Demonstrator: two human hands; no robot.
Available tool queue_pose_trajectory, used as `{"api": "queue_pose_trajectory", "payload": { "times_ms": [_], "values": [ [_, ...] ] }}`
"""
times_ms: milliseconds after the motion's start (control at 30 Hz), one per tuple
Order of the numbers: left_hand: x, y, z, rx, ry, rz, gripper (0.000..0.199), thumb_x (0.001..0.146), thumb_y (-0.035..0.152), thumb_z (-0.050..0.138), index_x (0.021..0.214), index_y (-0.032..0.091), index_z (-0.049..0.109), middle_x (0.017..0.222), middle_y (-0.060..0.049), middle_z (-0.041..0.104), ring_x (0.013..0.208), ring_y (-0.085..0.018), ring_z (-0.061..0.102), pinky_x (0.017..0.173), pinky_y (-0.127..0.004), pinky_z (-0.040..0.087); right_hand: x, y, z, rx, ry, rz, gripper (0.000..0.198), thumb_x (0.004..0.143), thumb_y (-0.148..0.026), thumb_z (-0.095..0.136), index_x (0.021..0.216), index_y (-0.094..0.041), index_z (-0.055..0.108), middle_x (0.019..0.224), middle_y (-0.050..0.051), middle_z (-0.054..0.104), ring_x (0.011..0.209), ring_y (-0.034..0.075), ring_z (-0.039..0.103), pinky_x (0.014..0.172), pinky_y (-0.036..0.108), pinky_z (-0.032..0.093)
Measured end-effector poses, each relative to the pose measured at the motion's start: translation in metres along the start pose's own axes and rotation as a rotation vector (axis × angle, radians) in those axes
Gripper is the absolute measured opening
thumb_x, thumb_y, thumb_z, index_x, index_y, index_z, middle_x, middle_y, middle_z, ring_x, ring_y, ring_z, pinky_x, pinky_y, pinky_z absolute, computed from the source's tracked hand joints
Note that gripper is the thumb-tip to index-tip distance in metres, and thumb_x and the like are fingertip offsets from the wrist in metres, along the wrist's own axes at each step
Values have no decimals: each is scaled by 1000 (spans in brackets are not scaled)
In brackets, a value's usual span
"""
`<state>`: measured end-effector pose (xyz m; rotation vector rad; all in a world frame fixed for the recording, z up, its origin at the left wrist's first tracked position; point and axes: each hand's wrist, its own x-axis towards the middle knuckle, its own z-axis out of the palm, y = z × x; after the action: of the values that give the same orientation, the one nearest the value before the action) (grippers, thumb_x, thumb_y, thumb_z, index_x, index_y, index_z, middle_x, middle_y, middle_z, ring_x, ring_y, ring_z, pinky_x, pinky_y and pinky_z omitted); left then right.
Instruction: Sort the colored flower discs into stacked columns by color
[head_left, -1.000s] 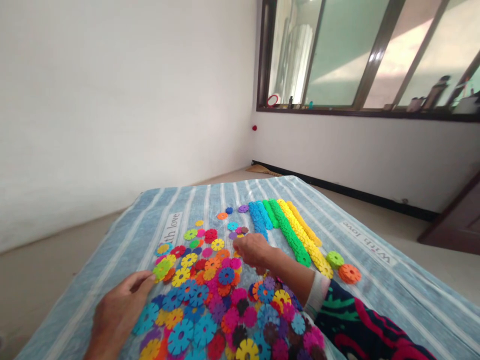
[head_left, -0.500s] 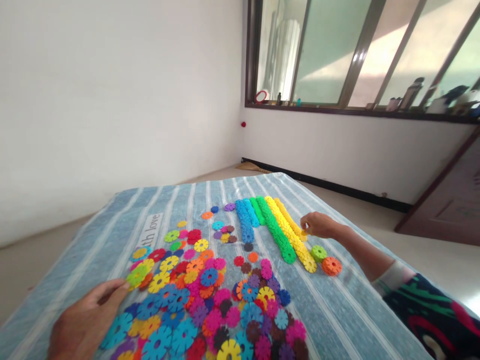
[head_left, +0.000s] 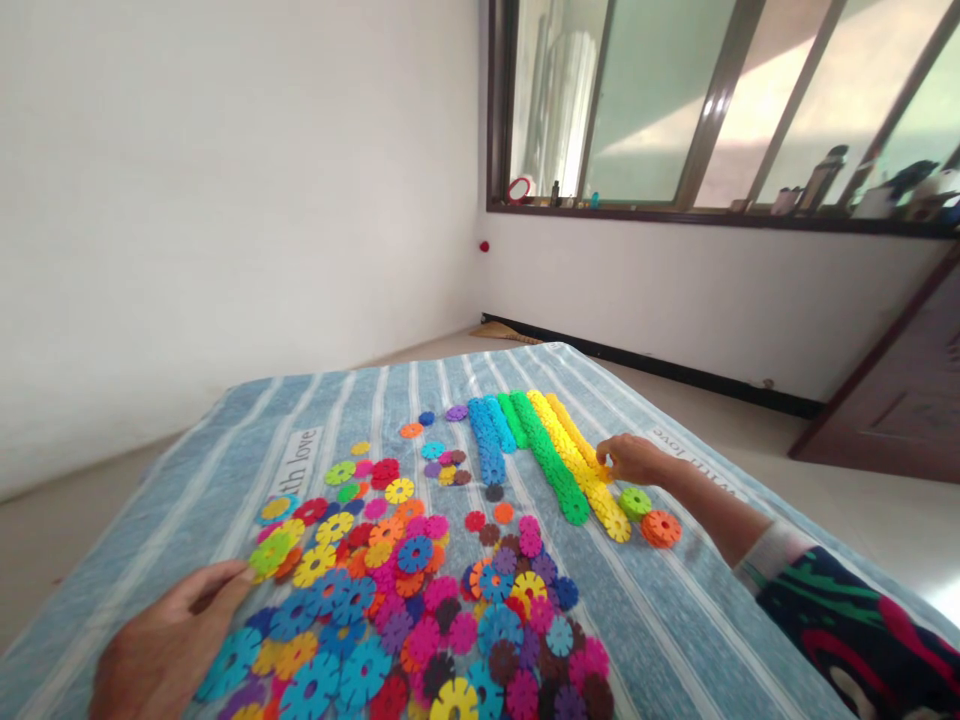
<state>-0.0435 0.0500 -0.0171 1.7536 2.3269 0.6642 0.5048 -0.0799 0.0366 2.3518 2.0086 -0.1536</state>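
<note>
Notched plastic snowflake discs in many colours are spread over a striped blue cloth point(head_left: 697, 600). My left hand point(head_left: 172, 635) is closed at the left edge of the loose pile point(head_left: 390, 600), thumb and forefinger pinching a lime green snowflake disc point(head_left: 271, 552). At the right, my right hand point(head_left: 637, 460) has its fingertips pinched at the near end of an amber row point(head_left: 574, 430); the small amber disc there is mostly hidden by the fingers. Beside that row lie overlapping rows in yellow point(head_left: 574, 455), green point(head_left: 551, 465) and blue point(head_left: 489, 450).
A light green stack point(head_left: 634, 501) and an orange stack point(head_left: 661, 528) sit just nearer than my right hand. Several small discs lie scattered left of the blue row. Beyond the cloth are a white wall point(head_left: 240, 180) and a window sill point(head_left: 675, 214) with bottles.
My right hand has shifted slightly left and brought the amber disc against the end of its row. My left hand stays nearly where it was. The view has tilted slightly.
</note>
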Motion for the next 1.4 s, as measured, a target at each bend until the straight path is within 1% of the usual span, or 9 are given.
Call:
{"api": "queue_pose_trajectory", "payload": {
  "times_ms": [100,267,500,667,767,900,1100,1267,1400],
  "values": [
    [3,0,-1,-100,-82,-9,32,76,58,46,84,38,68,77,14,72,70,-17,65,55,-23,47,-1,2,2,0,9,29,29,70,-19,61,99,-21,66,94,6,69,83,20,62,61,25,35],
    [-8,10,-9,-103,-91,-20,37,71,57,50,91,31,68,85,4,72,74,-21,64,60,-27,47,-2,3,5,0,1,61,28,70,-16,59,97,-20,66,93,6,69,82,19,62,61,24,35],
    [-33,33,-29,-110,-105,-19,41,72,56,45,92,28,66,83,0,69,76,-23,62,64,-30,46,-3,-1,8,3,-7,69,26,68,-16,60,93,-21,67,93,4,70,82,18,62,60,23,33],
    [-32,38,-33,-129,-106,6,35,71,49,46,87,26,67,85,-1,70,77,-23,62,67,-30,45,-9,-6,-5,-4,21,101,26,72,-18,59,98,-19,65,93,7,70,84,21,62,60,24,33],
    [-30,37,-31,-155,-79,-10,30,69,46,50,83,26,68,81,0,71,77,-23,62,66,-29,44,-19,-21,-18,9,44,71,23,77,-20,57,98,-19,65,93,7,70,84,21,63,61,25,34],
    [-32,34,-25,-204,-56,7,29,68,42,53,84,24,68,79,0,70,77,-21,63,67,-28,44,-33,-55,-27,51,35,-59,17,81,-23,55,95,-21,65,90,3,70,80,17,63,63,24,35],
    [-32,27,-16,-211,-44,69,32,71,41,52,90,20,68,83,-2,69,82,-20,64,72,-27,43,-46,-108,-17,182,-24,-306,14,82,-27,58,92,-21,67,83,2,71,79,17,64,64,23,38],
    [-33,27,-15,-227,-46,67,32,72,39,53,91,20,68,82,-2,69,80,-19,64,72,-27,44,-53,-142,-15,167,-62,-375,15,83,-23,57,92,-21,68,81,3,72,77,17,65,61,22,36],
    [-34,26,-15,-233,-45,59,30,71,39,55,90,20,69,81,-1,69,78,-19,63,71,-27,44,-55,-158,-19,153,-70,-427,19,83,-21,55,95,-23,69,82,3,72,77,18,65,61,23,35]
  ]
}}
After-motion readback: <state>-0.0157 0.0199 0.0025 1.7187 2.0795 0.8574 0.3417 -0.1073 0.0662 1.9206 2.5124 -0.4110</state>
